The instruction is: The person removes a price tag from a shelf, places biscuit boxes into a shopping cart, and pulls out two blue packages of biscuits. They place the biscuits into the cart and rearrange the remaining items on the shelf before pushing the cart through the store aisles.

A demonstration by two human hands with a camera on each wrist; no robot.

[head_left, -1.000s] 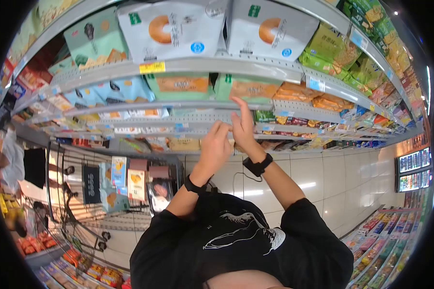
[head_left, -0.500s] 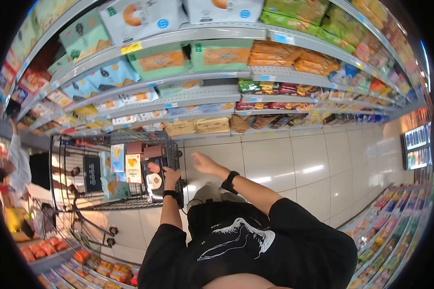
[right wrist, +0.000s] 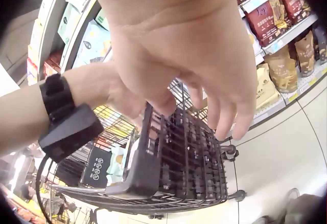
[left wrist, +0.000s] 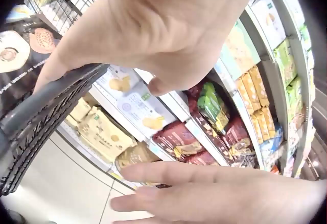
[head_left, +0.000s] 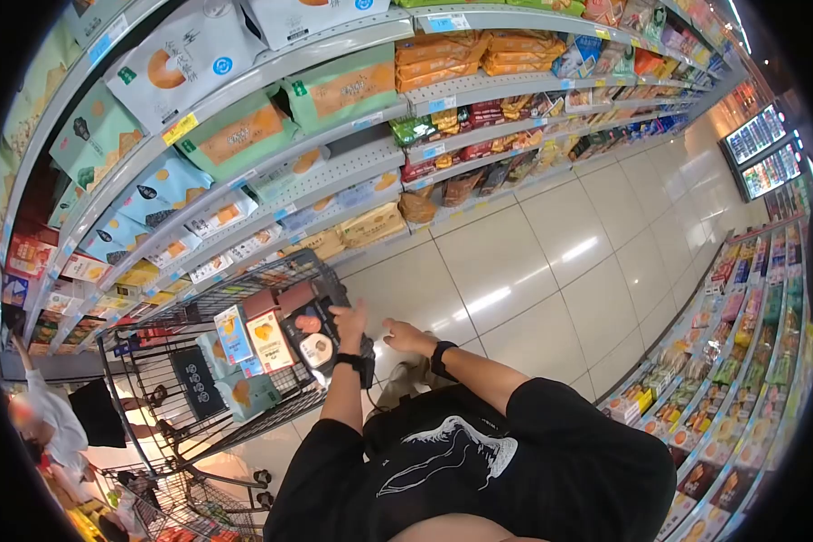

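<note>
My left hand (head_left: 350, 325) holds the end rim of a black wire shopping cart (left wrist: 53, 88), its fingers hooked over the rim. Short of that rim hovers my right hand (head_left: 409, 338), fingers loosely extended and holding nothing; the right wrist view shows this right hand (right wrist: 189, 65) from behind, close over the cart's end. Inside the cart lie a black package with round pictures (head_left: 316, 348), a white-and-yellow box (head_left: 268, 341), a blue-and-white box (head_left: 233, 334), a pale green bag (head_left: 253, 393) and a dark box (head_left: 199, 382).
Shelves of bagged snacks (head_left: 343, 90) run along the cart's far side. Tiled floor (head_left: 533, 280) stretches to the right, with another stocked shelf (head_left: 696, 397) beyond it. A person in a white top (head_left: 59, 420) stands past the cart's far end, near a second cart (head_left: 190, 506).
Both hands have come down from in front of the shelf, where they were together. The left went to the cart's rim. The head view has swung, so shelves and cart appear tilted.
</note>
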